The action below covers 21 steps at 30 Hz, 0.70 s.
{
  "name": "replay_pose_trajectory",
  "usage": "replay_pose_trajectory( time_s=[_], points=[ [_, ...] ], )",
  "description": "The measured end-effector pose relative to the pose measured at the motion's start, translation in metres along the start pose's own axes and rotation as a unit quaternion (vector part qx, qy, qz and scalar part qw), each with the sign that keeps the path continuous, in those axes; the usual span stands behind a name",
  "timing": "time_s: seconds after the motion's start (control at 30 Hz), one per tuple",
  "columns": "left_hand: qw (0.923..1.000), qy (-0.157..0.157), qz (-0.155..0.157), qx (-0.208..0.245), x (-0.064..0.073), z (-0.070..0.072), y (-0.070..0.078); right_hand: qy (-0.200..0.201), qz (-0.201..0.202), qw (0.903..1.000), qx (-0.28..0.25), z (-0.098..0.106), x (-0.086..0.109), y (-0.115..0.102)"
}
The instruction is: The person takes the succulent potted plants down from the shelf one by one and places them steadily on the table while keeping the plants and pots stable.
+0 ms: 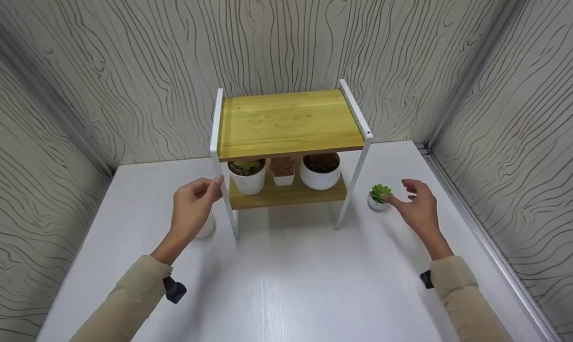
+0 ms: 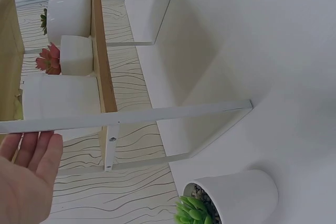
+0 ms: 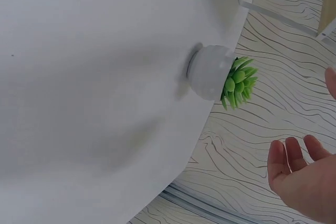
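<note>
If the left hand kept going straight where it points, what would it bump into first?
Probably the white front-left rack leg. The left hand looks very close to it, but I can't tell whether they already touch.

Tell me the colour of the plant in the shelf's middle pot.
Pinkish red; the plant shows best in the left wrist view.
</note>
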<state>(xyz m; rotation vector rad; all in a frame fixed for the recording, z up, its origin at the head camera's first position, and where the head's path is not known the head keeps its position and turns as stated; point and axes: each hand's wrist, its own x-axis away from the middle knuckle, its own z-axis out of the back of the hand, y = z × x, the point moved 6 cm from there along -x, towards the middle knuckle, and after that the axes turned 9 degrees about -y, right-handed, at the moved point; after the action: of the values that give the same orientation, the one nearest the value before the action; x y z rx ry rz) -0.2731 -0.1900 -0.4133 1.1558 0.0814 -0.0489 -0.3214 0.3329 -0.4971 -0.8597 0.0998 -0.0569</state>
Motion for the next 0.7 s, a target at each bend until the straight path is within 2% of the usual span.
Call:
replay_pose_trajectory(
  time_s=[0.2, 0.47, 0.7],
  points=[
    [0.9989, 0.026, -0.01, -0.037, 0.007, 0.004, 0.004, 0.019, 0.016, 0.9997, -0.004, 0.005, 0.004, -0.015],
    [0.9991, 0.027, 0.004, -0.033, 0.012, 0.005, 0.006, 0.027, 0.041, 0.9986, -0.021, 0.009, 0.007, -0.036],
    [0.9995, 0.029, -0.012, 0.008, 0.018, 0.003, 0.007, 0.022, 0.071, 0.9965, -0.037, 0.01, 0.013, -0.055]
  ],
)
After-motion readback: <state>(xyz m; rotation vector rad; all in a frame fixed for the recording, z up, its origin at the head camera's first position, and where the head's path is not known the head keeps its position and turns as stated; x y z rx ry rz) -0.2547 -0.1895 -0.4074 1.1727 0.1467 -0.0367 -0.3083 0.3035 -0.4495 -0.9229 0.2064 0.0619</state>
